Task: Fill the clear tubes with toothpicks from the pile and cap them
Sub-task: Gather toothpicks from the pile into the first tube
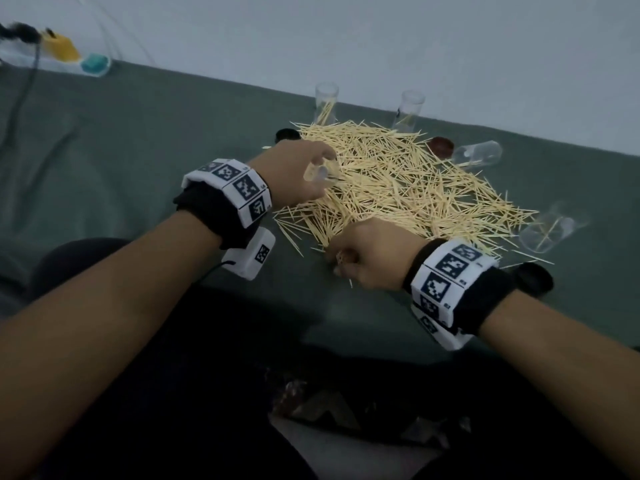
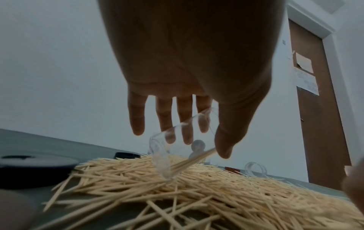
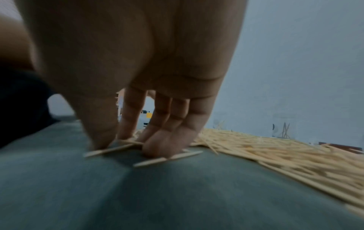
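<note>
A wide pile of toothpicks (image 1: 398,181) lies on the grey-green cloth (image 1: 138,140). My left hand (image 1: 320,171) hovers over the pile's left edge and holds a tilted clear tube (image 2: 167,155) between thumb and fingers; a few toothpicks sit inside it. My right hand (image 1: 337,263) is at the pile's near edge, knuckles up, with its fingertips (image 3: 155,149) and thumb pinching a few toothpicks (image 3: 110,150) against the cloth. Two clear tubes stand upright behind the pile (image 1: 325,102) (image 1: 410,109), each with a few toothpicks. Two more lie on their sides at the right (image 1: 479,154) (image 1: 550,230).
Caps lie around the pile: a black cap (image 1: 287,135) at far left, a red-brown cap (image 1: 440,145) at far right, another black cap (image 1: 533,278) by my right wrist. A pale wall backs the table. Yellow and teal items (image 1: 79,55) and a cable sit far left.
</note>
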`<state>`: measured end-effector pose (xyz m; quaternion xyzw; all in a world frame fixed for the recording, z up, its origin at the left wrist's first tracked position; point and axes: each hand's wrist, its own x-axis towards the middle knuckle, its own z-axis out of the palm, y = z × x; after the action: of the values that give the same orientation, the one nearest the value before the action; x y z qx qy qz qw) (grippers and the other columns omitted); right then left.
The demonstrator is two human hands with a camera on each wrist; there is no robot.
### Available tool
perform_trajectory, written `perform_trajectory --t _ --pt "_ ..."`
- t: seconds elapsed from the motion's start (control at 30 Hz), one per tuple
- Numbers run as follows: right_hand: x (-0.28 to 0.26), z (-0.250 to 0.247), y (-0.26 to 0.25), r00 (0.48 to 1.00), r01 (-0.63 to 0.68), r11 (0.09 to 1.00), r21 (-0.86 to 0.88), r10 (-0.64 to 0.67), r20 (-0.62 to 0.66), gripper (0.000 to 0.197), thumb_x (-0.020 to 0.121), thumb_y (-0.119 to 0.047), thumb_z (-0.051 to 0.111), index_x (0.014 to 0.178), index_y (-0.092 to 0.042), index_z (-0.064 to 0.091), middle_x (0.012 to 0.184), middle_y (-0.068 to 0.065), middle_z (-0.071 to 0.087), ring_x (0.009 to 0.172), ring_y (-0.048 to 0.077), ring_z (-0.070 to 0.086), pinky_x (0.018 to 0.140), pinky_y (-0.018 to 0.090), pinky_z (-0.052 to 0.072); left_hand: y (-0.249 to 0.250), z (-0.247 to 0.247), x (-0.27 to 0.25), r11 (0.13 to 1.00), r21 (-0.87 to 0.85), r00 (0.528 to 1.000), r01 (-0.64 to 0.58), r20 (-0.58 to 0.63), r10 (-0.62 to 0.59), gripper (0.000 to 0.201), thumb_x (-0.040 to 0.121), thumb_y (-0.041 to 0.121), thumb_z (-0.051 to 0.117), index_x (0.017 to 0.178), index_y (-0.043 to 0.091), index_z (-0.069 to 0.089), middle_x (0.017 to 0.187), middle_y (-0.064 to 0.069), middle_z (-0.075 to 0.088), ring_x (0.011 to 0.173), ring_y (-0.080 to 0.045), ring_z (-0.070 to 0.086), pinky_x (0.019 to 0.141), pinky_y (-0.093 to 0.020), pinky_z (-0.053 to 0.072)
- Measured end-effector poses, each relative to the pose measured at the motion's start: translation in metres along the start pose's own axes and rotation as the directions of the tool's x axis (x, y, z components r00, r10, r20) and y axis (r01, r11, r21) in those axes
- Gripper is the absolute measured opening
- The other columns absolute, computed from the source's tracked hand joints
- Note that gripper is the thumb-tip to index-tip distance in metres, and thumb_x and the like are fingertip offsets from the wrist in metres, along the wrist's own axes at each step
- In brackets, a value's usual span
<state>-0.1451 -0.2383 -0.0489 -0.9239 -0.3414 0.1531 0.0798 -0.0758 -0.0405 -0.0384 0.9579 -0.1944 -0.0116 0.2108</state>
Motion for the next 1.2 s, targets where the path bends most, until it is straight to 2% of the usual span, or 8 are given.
perform_trajectory --t 0.17,0.37,0.63,0.7,0.83,0.93,1.03,1.2 --pt "0.011 -0.009 0.022 0.992 -0.118 0.993 -0.030 0.116 -0.051 0.021 0.086 -0.021 0.056 0.100 -0.033 0.068 0.090 -0.009 0.067 0.086 0.017 0.063 0.077 0.037 0.056 -0.002 -0.004 0.010 0.999 0.028 1.000 -0.021 -0.013 0.022 0.050 0.090 0.035 0.063 0.137 0.022 0.050 0.125 0.003 0.060 0.111 -0.011 0.054 0.090 -0.024 0.039" --pt "0.023 -0.023 0.036 0.984 -0.179 0.971 -0.157 0.173 -0.052 0.023 0.089 -0.027 0.056 0.105 -0.041 0.066 0.098 -0.008 0.066 0.092 0.020 0.062 0.070 0.030 0.050 -0.002 -0.011 0.018 0.998 0.050 0.999 -0.045 -0.027 0.047 0.053 0.086 0.034 0.067 0.136 0.023 0.050 0.126 0.002 0.062 0.113 -0.014 0.056 0.093 -0.023 0.037" --pt "0.015 -0.052 0.049 0.968 -0.135 0.991 -0.012 0.129 -0.216 0.015 0.085 -0.033 0.070 0.099 -0.037 0.068 0.085 -0.016 0.064 0.081 0.008 0.059 0.077 0.030 0.051 0.003 -0.015 0.025 0.997 0.060 0.999 -0.051 -0.014 0.052 0.055 0.085 0.034 0.069 0.136 0.023 0.050 0.126 0.001 0.062 0.112 -0.015 0.056 0.091 -0.025 0.039" --pt "0.016 -0.057 0.059 0.965 -0.181 0.983 -0.027 0.173 -0.196 0.029 0.081 -0.047 0.072 0.107 -0.038 0.063 0.097 -0.014 0.061 0.092 0.012 0.059 0.082 0.033 0.050 0.005 -0.016 0.030 0.996 0.074 0.998 -0.058 -0.005 0.059 0.056 0.086 0.034 0.070 0.137 0.022 0.050 0.127 0.001 0.061 0.112 -0.016 0.057 0.090 -0.024 0.038" --pt "0.022 -0.058 0.074 0.960 -0.277 0.960 -0.050 0.279 0.036 0.099 0.062 -0.070 0.074 0.145 -0.038 0.030 0.148 -0.003 0.040 0.132 0.021 0.040 0.108 0.045 0.037 0.008 -0.018 0.039 0.992 0.100 0.997 -0.071 0.004 0.071 0.057 0.086 0.033 0.070 0.138 0.022 0.048 0.129 0.000 0.060 0.112 -0.016 0.057 0.090 -0.025 0.038" --pt "0.030 -0.051 0.078 0.947 -0.291 0.949 -0.121 0.304 0.104 0.124 0.051 -0.081 0.071 0.151 -0.038 0.011 0.155 -0.001 0.030 0.139 0.024 0.031 0.110 0.051 0.035 0.010 -0.019 0.045 0.991 0.108 0.997 -0.081 0.016 0.079 0.056 0.087 0.033 0.068 0.139 0.022 0.047 0.129 0.001 0.060 0.111 -0.014 0.055 0.091 -0.025 0.039" --pt "0.040 -0.044 0.079 0.955 -0.279 0.949 -0.150 0.291 0.063 0.116 0.053 -0.082 0.068 0.149 -0.036 0.021 0.148 -0.002 0.038 0.134 0.023 0.037 0.105 0.052 0.040 0.010 -0.018 0.050 0.990 0.114 0.997 -0.081 0.025 0.079 0.057 0.087 0.032 0.068 0.139 0.023 0.047 0.130 0.000 0.059 0.108 -0.012 0.054 0.089 -0.025 0.040" --pt "0.051 -0.045 0.081 0.978 -0.206 0.962 -0.180 0.208 -0.008 0.065 0.073 -0.059 0.070 0.131 -0.034 0.054 0.124 -0.003 0.057 0.110 0.020 0.054 0.091 0.045 0.051 0.007 -0.016 0.057 0.990 0.112 0.996 -0.083 0.028 0.080 0.057 0.087 0.031 0.068 0.139 0.023 0.047 0.131 0.000 0.059 0.113 -0.015 0.054 0.090 -0.025 0.038"
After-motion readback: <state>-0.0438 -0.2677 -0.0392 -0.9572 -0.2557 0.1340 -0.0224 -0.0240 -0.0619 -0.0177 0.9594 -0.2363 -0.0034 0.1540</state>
